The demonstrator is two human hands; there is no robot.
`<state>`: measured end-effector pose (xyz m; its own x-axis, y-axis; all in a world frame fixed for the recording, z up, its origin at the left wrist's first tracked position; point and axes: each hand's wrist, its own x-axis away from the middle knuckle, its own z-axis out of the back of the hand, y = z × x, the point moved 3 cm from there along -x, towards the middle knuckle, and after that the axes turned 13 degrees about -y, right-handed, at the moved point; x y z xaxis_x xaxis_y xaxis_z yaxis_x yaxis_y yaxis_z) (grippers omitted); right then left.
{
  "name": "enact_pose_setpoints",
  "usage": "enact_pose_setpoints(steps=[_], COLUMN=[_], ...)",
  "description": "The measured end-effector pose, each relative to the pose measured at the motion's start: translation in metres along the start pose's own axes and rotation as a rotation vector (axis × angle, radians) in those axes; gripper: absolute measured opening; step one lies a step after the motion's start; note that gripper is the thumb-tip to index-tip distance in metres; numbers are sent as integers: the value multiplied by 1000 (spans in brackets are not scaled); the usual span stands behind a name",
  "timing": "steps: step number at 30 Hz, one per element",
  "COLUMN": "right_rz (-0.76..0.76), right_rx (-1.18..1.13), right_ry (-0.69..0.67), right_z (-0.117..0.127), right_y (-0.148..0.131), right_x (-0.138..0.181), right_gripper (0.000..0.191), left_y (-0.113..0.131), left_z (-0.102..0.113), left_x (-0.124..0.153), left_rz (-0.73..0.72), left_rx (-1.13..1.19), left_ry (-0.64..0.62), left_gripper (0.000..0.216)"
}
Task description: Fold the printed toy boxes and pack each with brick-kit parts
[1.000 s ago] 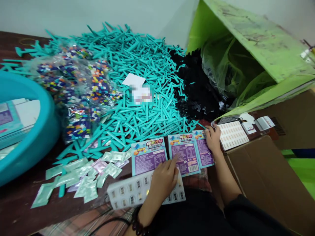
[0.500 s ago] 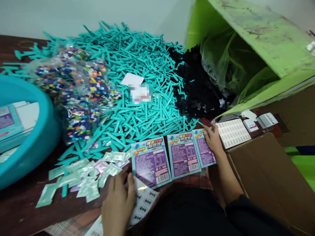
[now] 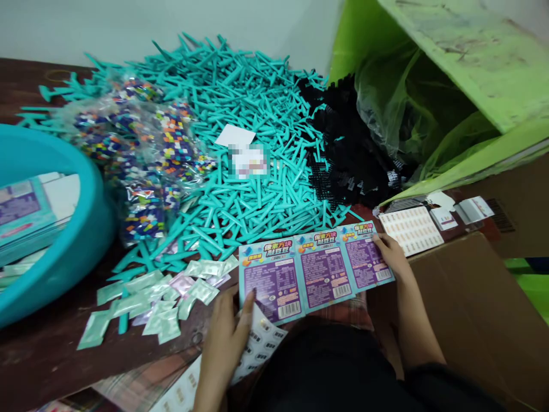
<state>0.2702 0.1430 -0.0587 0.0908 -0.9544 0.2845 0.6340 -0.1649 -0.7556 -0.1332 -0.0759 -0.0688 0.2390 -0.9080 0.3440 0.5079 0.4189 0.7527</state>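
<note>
Three printed purple-and-teal cards (image 3: pixel 325 276) with barcodes stand side by side in a row, edges touching. My left hand (image 3: pixel 223 337) grips the left end of the row, thumb on the printed face and fingers behind. At the opposite end, my right hand (image 3: pixel 395 257) pinches the right edge, its fingers partly hidden. A white sheet of small printed stickers (image 3: pixel 261 346) lies beneath my left hand and the left card. Left of that hand, several pale green and lilac sachets (image 3: pixel 146 297) are scattered on the dark table.
Behind the cards rises a heap of small teal plastic hammers (image 3: pixel 257 200), with clear bags of coloured pieces (image 3: pixel 146 143) and black grid pieces (image 3: pixel 351 149). A blue tub (image 3: pixel 92 217) of cards stands left. At right are a sticker sheet (image 3: pixel 412 232), cardboard box (image 3: pixel 467 315) and green box (image 3: pixel 454 63).
My left hand has moved from the sticker sheet onto the left card's edge. My right hand has shifted to the row's right edge, and the cards now sit closer together.
</note>
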Motion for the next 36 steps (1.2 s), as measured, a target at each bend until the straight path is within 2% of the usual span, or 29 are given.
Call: enact_pose_setpoints(steps=[4,7,11,12,14,17,20,22,25,28,31,33,36], right_rz=[-3,-67,-41,-24,-26,-67,-76,-109,-121,-107,-57,6,30], right_rx=[-218,-499,-733,-770,-814,-774,-681,-665,-711,-828,-952,-1015,-1142], right_ry=[-178,-213,-71,-60,-127,-301,-296,-294,-350,-421,-469,-450,-387], right_z=[10,22,33,29,8,-41,-79,-92,-95,-94,-92,-89,-85], right_y=[-2,-2,-4,-6,-13,-25,-30,-30,-33,-45,-59,-67,-70], right_x=[25,36,41,42,46,55,61,63,66,73,82,87,94], right_gripper=[62,76,55,51,50,57,53,59,67,66,61,54,56], left_y=[-3,-1,7,9,17,35,59,71,78,75,69,61,46], left_z=[-8,-8,11,17,25,17,-12,-35,-63,-73,-71,-72,-77], left_x=[-2,-1,8,11,17,16,4,-6,-15,-15,-10,-3,9], left_rz=[-18,39,176,213,270,277,143,17,-72,-70,-15,52,159], left_rx=[264,506,835,911,1029,1097,948,745,566,581,730,900,1094], left_ry=[49,84,191,221,242,92,-146,-220,-287,-333,-331,-342,-251], left_gripper=[52,60,72,73,70,68,69,72,70,68,70,72,77])
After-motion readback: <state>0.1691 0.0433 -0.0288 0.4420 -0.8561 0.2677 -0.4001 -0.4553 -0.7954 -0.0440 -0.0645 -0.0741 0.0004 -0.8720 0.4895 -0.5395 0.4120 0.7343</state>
